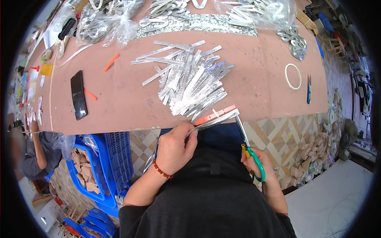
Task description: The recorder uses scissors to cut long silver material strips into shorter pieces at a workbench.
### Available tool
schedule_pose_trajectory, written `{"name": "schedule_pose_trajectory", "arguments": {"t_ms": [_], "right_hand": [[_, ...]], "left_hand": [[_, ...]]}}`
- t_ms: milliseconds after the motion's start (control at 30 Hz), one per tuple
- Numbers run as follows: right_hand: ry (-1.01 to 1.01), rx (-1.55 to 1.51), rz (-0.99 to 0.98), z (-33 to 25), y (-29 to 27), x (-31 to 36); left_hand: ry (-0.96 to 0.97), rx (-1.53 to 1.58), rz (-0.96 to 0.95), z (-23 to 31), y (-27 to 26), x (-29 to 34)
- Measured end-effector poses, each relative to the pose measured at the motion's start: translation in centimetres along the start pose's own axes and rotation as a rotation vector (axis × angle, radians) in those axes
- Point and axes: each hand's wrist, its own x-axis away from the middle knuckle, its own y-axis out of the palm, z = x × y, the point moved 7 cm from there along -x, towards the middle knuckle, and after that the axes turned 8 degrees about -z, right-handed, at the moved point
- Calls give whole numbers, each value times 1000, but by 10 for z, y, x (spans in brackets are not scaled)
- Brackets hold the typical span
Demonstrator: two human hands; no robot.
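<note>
My left hand (pixel 176 144), with a beaded bracelet at the wrist, pinches a bundle of silver strips (pixel 218 120) at the table's near edge. An orange-red strip (pixel 214 115) with marks runs along the bundle; whether my fingers hold it too cannot be made out. My right hand (pixel 260 163) is closed round green-handled scissors (pixel 258 163), their blades pointing up to the strips' right end. Something yellow shows between the right fingers, partly hidden. Just beyond lies a loose heap of cut silver strips (pixel 190 79).
A black phone (pixel 79 95) and orange pieces (pixel 111 62) lie left on the table (pixel 131 107). To the right are a cream ring (pixel 293 76) and small snips (pixel 308 89). Bagged strips (pixel 107 22) line the back. Blue crates (pixel 119 158) stand lower left, near another person (pixel 37 154).
</note>
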Motion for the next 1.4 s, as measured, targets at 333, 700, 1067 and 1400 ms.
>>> {"name": "schedule_pose_trajectory", "arguments": {"t_ms": [333,700,1067,1400], "right_hand": [[-164,668,-191,-74,36,-39],[-121,727,-202,-95,66,-77],[-211,518,-254,-96,62,-47],[-222,645,-135,-72,37,-13]], "left_hand": [[-89,1133,-1,-10,-17,-16],[-104,910,-62,-16,-26,-13],[-66,861,-124,-11,-25,7],[37,1007,-212,8,-4,-1]]}}
